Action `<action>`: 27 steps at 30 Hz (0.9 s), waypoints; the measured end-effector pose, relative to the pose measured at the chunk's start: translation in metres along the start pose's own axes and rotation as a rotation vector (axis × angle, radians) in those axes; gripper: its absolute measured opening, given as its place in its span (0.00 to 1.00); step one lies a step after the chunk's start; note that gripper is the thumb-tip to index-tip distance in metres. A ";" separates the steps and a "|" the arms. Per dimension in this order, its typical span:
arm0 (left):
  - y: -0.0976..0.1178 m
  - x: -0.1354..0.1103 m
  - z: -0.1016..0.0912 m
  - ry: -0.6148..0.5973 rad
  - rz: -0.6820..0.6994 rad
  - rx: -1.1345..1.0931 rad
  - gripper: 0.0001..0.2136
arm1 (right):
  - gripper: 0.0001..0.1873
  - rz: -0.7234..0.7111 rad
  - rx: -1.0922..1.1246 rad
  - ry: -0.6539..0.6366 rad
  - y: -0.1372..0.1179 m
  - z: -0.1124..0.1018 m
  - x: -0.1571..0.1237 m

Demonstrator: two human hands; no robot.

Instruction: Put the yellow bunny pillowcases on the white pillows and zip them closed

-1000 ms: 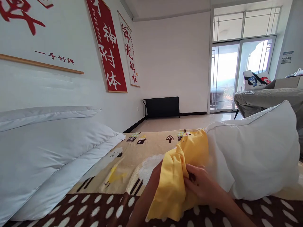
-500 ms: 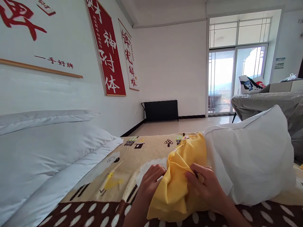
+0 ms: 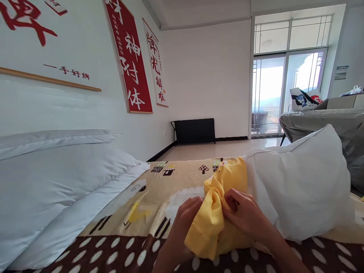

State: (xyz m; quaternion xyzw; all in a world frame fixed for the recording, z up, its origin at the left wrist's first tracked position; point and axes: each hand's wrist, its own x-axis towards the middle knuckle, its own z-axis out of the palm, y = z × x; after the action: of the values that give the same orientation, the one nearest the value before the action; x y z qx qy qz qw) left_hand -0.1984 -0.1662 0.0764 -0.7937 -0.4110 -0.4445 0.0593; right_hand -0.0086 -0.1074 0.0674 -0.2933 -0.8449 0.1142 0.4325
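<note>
A yellow pillowcase (image 3: pixel 218 212) is bunched at the near end of a white pillow (image 3: pixel 301 185) lying on a patterned blanket (image 3: pixel 159 197). My left hand (image 3: pixel 184 216) grips the yellow cloth from the left, its fingers partly tucked under the fabric. My right hand (image 3: pixel 244 216) pinches the cloth's folded edge on the right, pressed against the pillow. The pillowcase covers only the pillow's near left end; the rest of the pillow is bare white.
Two white pillows (image 3: pixel 57 178) are stacked against the left wall under red and white hanging scrolls (image 3: pixel 131 60). A black bench (image 3: pixel 195 129) stands at the far wall. A grey covered sofa (image 3: pixel 324 121) sits at the right by the glass balcony door (image 3: pixel 284 91).
My left hand has come out from under the yellow cloth and now grips its left side. The cloth is gathered tighter between both hands, against the pillow's end.
</note>
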 end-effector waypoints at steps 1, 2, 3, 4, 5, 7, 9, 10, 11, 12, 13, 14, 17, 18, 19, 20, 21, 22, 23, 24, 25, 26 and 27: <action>0.006 0.001 -0.002 -0.012 0.010 0.008 0.11 | 0.07 -0.029 0.010 -0.011 0.000 0.003 0.000; 0.012 0.002 -0.004 -0.024 0.012 0.030 0.08 | 0.07 -0.066 0.011 -0.022 -0.001 0.006 0.000; 0.016 0.002 -0.005 -0.037 0.008 0.062 0.05 | 0.08 -0.104 0.006 -0.025 -0.002 0.010 0.000; 0.018 0.003 -0.006 -0.052 0.001 0.102 0.03 | 0.09 -0.138 -0.002 -0.021 -0.003 0.014 -0.001; 0.020 0.003 -0.007 -0.073 -0.004 0.138 0.04 | 0.10 -0.165 -0.009 -0.014 -0.004 0.017 -0.001; 0.022 0.002 -0.010 -0.117 0.010 0.180 0.05 | 0.10 -0.203 -0.016 0.001 -0.006 0.021 -0.002; 0.024 0.001 -0.015 -0.187 0.033 0.178 0.02 | 0.12 -0.206 -0.029 0.028 -0.009 0.022 -0.004; 0.025 0.001 -0.018 -0.226 0.038 0.169 0.05 | 0.13 -0.201 -0.034 0.048 -0.010 0.023 -0.005; 0.027 0.001 -0.021 -0.258 0.043 0.162 0.07 | 0.14 -0.195 -0.037 0.072 -0.011 0.023 -0.005; 0.029 0.001 -0.023 -0.281 0.044 0.161 0.08 | 0.15 -0.194 -0.038 0.096 -0.012 0.024 -0.006; 0.031 0.002 -0.024 -0.290 0.047 0.169 0.06 | 0.15 -0.197 -0.038 0.123 -0.013 0.025 -0.006; 0.032 0.002 -0.025 -0.287 0.051 0.182 0.04 | 0.16 -0.205 -0.037 0.152 -0.013 0.026 -0.006; 0.029 0.004 -0.022 -0.241 0.073 0.208 0.05 | 0.17 -0.230 -0.028 0.250 -0.016 0.026 -0.006; 0.027 0.004 -0.021 -0.211 0.073 0.199 0.06 | 0.17 -0.233 -0.020 0.289 -0.017 0.024 -0.007; 0.025 0.004 -0.020 -0.171 0.065 0.177 0.07 | 0.18 -0.234 -0.011 0.327 -0.018 0.023 -0.007; 0.022 0.003 -0.019 -0.127 0.045 0.142 0.08 | 0.18 -0.236 0.001 0.364 -0.018 0.021 -0.008; 0.019 0.001 -0.018 -0.083 0.013 0.091 0.09 | 0.18 -0.239 0.013 0.396 -0.019 0.019 -0.009; 0.016 0.000 -0.018 -0.057 -0.031 0.025 0.09 | 0.18 -0.245 0.027 0.429 -0.019 0.017 -0.009; 0.013 -0.002 -0.018 -0.046 -0.086 -0.052 0.08 | 0.18 -0.251 0.040 0.465 -0.019 0.017 -0.010; 0.010 -0.003 -0.019 -0.044 -0.149 -0.133 0.07 | 0.18 -0.255 0.051 0.502 -0.019 0.017 -0.010; 0.007 -0.003 -0.020 -0.052 -0.221 -0.209 0.06 | 0.17 -0.263 0.060 0.551 -0.019 0.018 -0.010; 0.004 -0.003 -0.022 -0.060 -0.296 -0.276 0.06 | 0.17 -0.275 0.066 0.604 -0.019 0.019 -0.010; 0.000 -0.001 -0.023 -0.070 -0.370 -0.333 0.06 | 0.17 -0.291 0.069 0.654 -0.018 0.021 -0.010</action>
State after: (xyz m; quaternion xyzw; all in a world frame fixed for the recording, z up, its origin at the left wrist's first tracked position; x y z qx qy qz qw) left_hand -0.2138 -0.1781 0.0894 -0.7187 -0.4721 -0.4817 -0.1690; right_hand -0.0282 -0.1267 0.0562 -0.1763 -0.6904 -0.0201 0.7014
